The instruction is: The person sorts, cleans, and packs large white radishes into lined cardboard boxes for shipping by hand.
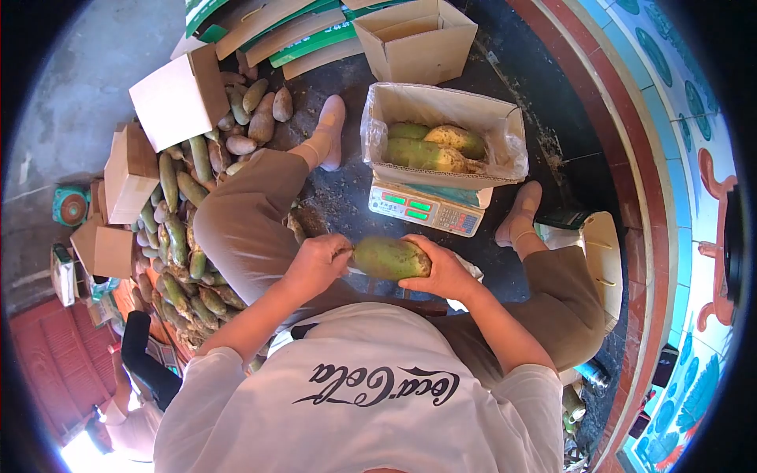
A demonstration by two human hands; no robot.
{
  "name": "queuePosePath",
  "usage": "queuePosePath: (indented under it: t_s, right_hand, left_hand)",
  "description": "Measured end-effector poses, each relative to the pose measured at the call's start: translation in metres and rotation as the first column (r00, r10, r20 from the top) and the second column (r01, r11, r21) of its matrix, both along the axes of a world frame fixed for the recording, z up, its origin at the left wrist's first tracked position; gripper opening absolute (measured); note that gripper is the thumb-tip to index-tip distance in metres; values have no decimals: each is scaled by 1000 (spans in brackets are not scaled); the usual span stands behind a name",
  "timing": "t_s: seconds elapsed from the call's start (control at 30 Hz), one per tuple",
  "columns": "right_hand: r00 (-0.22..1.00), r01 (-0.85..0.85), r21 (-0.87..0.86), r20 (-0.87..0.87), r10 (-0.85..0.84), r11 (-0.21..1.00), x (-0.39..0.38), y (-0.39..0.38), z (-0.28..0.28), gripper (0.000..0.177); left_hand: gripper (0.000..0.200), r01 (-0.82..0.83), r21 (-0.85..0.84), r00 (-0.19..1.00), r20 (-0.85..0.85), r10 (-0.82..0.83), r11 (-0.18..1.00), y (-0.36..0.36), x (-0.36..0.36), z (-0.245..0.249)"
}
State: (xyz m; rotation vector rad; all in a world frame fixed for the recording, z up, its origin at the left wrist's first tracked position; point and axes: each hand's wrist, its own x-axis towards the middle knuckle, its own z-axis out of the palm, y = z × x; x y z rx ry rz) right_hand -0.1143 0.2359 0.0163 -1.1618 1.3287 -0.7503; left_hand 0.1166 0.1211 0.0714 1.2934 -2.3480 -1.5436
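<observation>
A thick green radish (392,258) with a yellowish, soil-stained end lies crosswise over my lap. My right hand (441,270) is wrapped around its right end. At the other end, my left hand (319,262) is closed in a pinch against the tip; what sits between those fingers is too small to make out. Beyond my hands, an open cardboard box (441,101) lined with clear plastic holds several similar radishes (426,155). That box rests on a digital scale (426,208) with lit green displays.
A big heap of radishes (177,236) covers the floor at left. Cardboard boxes (180,98) stand on and beside it. Another open box (415,43) is behind the scale, near flattened green-printed cartons (307,35). Another person's dark sleeve (142,355) shows at lower left.
</observation>
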Motion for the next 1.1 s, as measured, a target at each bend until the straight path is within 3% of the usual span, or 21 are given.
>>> queuePosePath:
  t_s: [0.07,0.13,0.17,0.27,0.33,0.4,0.47,0.53,0.6,0.7,0.8,0.83,0.93,1.03,1.1]
  right_hand:
    - [999,-40,62,20,38,997,-6,-2,9,74]
    - [987,-72,100,152,56,992,-10,-6,22,73]
    - [974,-94,121,217,66,988,-12,-8,30,72]
    - [987,-78,-33,135,81,996,-19,-26,84,72]
    - [999,42,-83,-16,-43,996,-36,-36,107,68]
    - [905,67,-170,-405,-132,983,-59,-62,132,74]
    - [695,40,-222,-694,-187,974,-84,-93,122,75]
    - [513,-47,-93,-857,-56,995,-96,-132,110,74]
    - [491,-50,45,-869,64,998,-101,-165,81,71]
    - [610,-199,-168,-793,-13,966,-112,-189,5,64]
    - [462,-218,-162,-886,-44,962,-105,-193,-8,53]
    - [360,-268,-130,-933,-26,955,-102,-193,-7,41]
    - [317,-406,-176,-947,-42,897,-98,-194,-13,32]
    - [249,-407,-133,-968,-31,904,-94,-206,-20,28]
    - [282,-374,-135,-959,-26,917,-98,-213,-21,25]
  left_hand:
    - [5,106,-157,994,-6,-108,982,-3,-2,0]
    - [7,183,-379,977,-30,-209,907,-7,-6,-2]
    - [6,209,-370,976,28,-214,905,-8,-4,-7]
    - [8,259,-353,956,230,-185,899,-18,1,-19]
    - [9,252,-345,909,405,-99,904,-28,4,-10]
    - [9,201,-400,947,313,-73,894,-32,11,-12]
    - [9,123,-507,990,120,-72,853,-35,16,-22]
    - [9,166,-482,980,180,-88,860,-37,13,-11]
    - [11,168,-494,980,175,-92,853,-38,11,-10]
    - [12,107,-543,993,99,-63,833,-32,12,-15]
    - [13,56,-564,998,60,-27,824,-34,10,-7]
    - [13,45,-559,999,48,-22,828,-35,12,-7]
    - [14,67,-517,997,55,-45,853,-38,15,-9]
    - [14,78,-503,997,56,-57,861,-38,13,-13]
    - [16,71,-483,997,56,-50,873,-38,12,-12]
